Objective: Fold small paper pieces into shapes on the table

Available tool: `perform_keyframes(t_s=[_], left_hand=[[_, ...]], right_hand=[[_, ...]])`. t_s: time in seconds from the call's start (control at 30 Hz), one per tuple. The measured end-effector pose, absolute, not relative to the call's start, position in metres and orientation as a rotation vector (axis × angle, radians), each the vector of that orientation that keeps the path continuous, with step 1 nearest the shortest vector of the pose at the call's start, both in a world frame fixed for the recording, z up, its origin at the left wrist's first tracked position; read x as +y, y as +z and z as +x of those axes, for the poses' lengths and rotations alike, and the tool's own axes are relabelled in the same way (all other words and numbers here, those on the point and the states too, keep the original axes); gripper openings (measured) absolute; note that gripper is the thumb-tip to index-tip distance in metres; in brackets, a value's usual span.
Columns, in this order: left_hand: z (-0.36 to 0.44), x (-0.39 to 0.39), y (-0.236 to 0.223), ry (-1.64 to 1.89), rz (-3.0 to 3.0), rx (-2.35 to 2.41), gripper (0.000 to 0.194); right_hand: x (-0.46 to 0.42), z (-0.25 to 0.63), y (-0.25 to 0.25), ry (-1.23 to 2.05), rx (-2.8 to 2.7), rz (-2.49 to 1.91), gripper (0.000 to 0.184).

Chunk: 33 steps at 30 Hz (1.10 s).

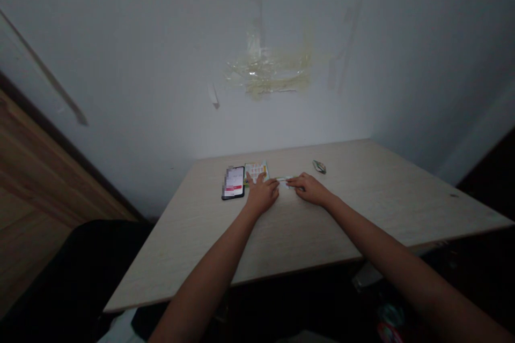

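Observation:
A small, pale folded strip of paper (282,183) lies flat on the table between my two hands. My left hand (263,193) is spread palm down. Some of its fingers rest on a printed leaflet (256,169) with rows of small pictures, while others touch the strip's left end. From the other side my right hand (310,189) has its fingers drawn together on the strip's right end. The fine detail of the strip is too small and dim to make out, and the fingertips cover its ends.
A phone (234,183) with a lit screen lies left of the leaflet. Farther back on the right is a small folded, patterned paper piece (319,166). The pale wooden table (193,236) meets a wall (161,64) with tape remnants. A dark shape (100,257) stands at left.

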State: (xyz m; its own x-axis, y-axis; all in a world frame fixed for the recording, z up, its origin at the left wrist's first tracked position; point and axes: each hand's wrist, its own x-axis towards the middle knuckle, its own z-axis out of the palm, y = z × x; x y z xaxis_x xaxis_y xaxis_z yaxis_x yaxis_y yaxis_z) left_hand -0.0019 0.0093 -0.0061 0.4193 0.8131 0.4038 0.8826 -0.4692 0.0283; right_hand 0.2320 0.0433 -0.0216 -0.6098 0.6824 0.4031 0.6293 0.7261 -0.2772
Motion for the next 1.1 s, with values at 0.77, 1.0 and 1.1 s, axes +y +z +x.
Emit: perform_keyframes(t_s=[0.77, 1.0, 1.1], left_hand=[[0.0018, 0.0031, -0.0016, -0.486, -2.520, -1.534, 0.035], [0.0038, -0.0002, -0.0044, -0.450, -2.533, -1.542, 0.035], [0.0030, 0.0003, -0.0072, -0.430, -2.547, -1.524, 0.036]], right_hand=[[0.0423, 0.2328, -0.0214, 0.163, -2.441, -1.003, 0.046], [0.0419, 0.2333, -0.0199, 0.186, -2.437, -0.999, 0.046], [0.0426, 0.2337, -0.0202, 0.197, -2.432, -1.003, 0.044]])
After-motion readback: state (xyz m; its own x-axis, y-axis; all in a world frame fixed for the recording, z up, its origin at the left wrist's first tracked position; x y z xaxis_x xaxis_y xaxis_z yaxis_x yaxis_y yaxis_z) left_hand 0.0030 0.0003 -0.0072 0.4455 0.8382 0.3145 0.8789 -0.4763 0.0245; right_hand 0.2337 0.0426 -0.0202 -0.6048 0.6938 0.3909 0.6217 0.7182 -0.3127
